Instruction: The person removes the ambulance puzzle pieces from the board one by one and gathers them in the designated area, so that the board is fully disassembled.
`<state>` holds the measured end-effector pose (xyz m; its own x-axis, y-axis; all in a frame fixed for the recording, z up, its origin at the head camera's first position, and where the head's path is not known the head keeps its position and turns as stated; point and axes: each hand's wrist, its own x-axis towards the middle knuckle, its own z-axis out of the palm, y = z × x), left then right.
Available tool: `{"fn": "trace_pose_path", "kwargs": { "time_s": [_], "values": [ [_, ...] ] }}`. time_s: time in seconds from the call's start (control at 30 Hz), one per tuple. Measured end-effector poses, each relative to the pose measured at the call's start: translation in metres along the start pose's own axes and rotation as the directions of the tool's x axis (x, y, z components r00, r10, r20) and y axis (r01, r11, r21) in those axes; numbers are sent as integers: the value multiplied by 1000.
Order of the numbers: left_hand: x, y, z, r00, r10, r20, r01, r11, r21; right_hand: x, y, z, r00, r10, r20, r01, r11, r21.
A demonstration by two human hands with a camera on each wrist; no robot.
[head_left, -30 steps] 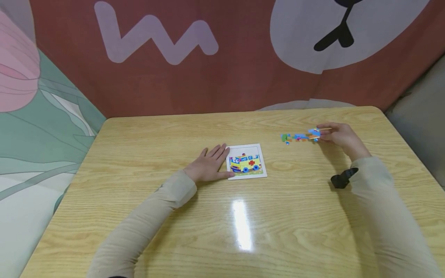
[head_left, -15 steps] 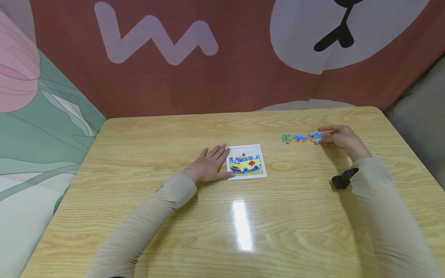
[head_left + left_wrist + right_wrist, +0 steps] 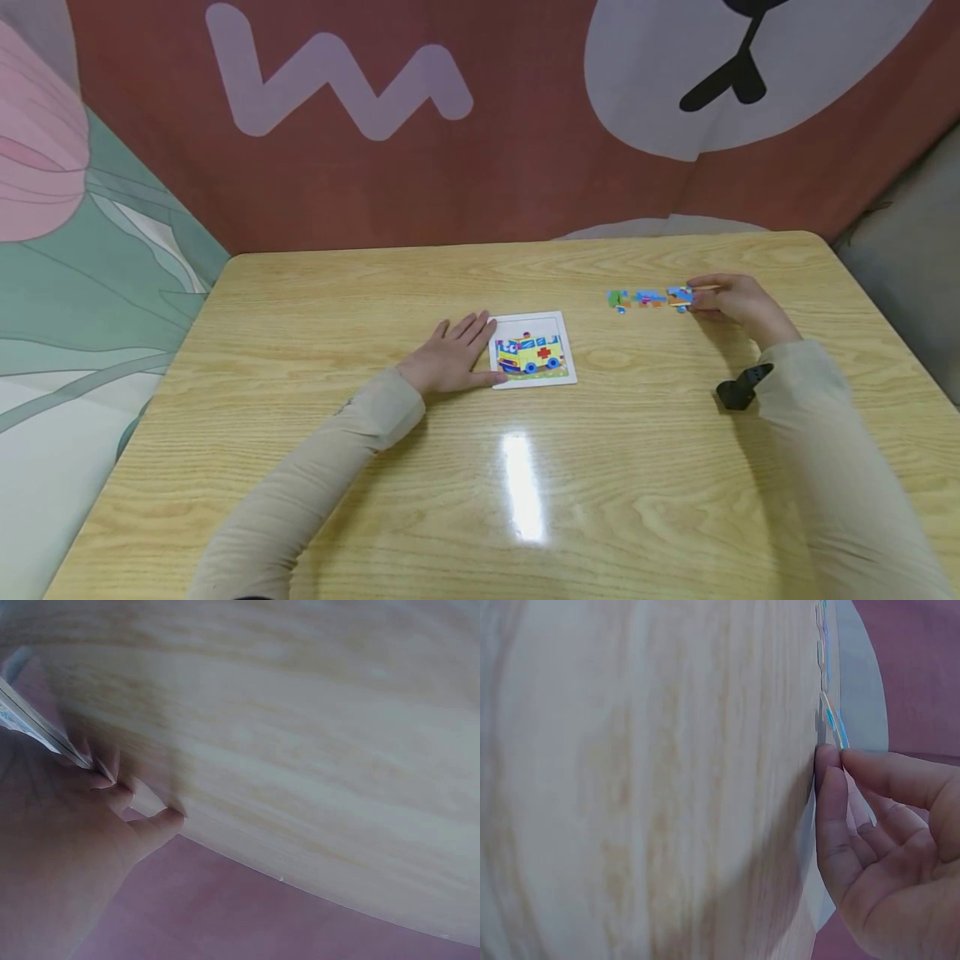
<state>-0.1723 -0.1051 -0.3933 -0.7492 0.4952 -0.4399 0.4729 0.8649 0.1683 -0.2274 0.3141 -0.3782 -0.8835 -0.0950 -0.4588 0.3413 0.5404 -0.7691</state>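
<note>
My left hand point(image 3: 447, 360) lies with straight, spread fingers against the left edge of a white-framed puzzle board point(image 3: 567, 333), its thumb over the lower left corner. The board shows a yellow ambulance picture point(image 3: 528, 354) with a red cross; its upper part is plain white. To the right, my right hand point(image 3: 738, 302) pinches a blue and orange puzzle piece point(image 3: 679, 296) between thumb and fingertips. In the right wrist view this held piece point(image 3: 837, 729) tilts, its far end low by the table. Left of it are a blue-pink piece point(image 3: 648, 297) and a green piece point(image 3: 617, 298).
Both things lie on a wood-grain table point(image 3: 337, 308) whose far edge runs close behind the pieces. A red patterned backdrop point(image 3: 517, 167) stands behind it. A black wrist device point(image 3: 738, 388) hangs beside the right wrist, above the tabletop.
The piece in my right hand has come down from a raised tilt toward the tabletop, in line with the other two pieces. My left hand and the board stay put.
</note>
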Motion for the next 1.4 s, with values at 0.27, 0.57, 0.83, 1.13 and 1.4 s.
{"fn": "trace_pose_path", "kwargs": {
  "time_s": [0.27, 0.57, 0.83, 1.13, 1.4],
  "values": [
    [0, 0, -1, 1000, 0, 2, 0, 1000, -1, -1, 1, -1, 1000, -18, 19, 18, 1000, 24],
    [-1, 1, -1, 1000, 0, 1, 0, 1000, -8, -3, 2, -2, 999, -34, 35, 34, 999, 12],
    [-1, 1, -2, 1000, 0, 7, 0, 1000, -3, -5, 2, -3, 999, -39, 35, 39, 999, -19],
    [-1, 1, -1, 1000, 2, -2, -2, 1000, -8, -7, 0, -1, 998, -55, -5, 55, 998, -13],
    [-2, 1, -2, 1000, -2, 8, 2, 1000, -12, -9, -28, 18, 994, -106, -17, 105, 993, -62]
  ]
}}
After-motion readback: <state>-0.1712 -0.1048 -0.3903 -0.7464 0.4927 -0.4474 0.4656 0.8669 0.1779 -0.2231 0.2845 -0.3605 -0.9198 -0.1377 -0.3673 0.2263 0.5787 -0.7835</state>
